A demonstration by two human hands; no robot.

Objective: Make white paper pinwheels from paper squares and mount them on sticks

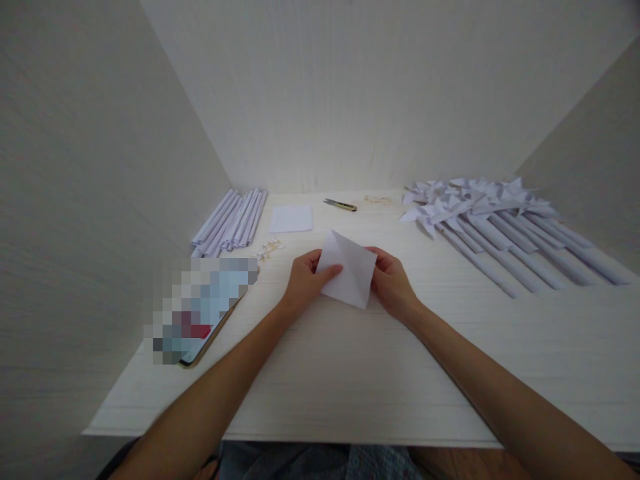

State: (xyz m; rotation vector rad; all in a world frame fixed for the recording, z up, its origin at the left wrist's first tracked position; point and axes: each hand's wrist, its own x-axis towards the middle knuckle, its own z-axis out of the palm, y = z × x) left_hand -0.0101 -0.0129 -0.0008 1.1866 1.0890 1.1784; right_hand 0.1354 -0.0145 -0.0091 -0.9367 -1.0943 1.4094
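A white paper square (349, 269), creased along a diagonal and tilted corner-up, is pinched at its side edges by the left hand (303, 283) and right hand (393, 283), just above the table (350, 373). Beyond the paper lie a blank sheet (291, 219) and a cutter (340, 205).

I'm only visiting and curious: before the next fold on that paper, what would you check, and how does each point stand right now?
1. Both hands on the paper: ok, left hand and right hand grip opposite edges.
2. Paper lifted, tilted toward the camera: ok.
3. Existing creases sharp: cannot tell.
4. Bare table in front of the hands: ok.
5. Spare sheet lying flat behind: ok.
6. Cutter away from the hands: ok, near the back wall.
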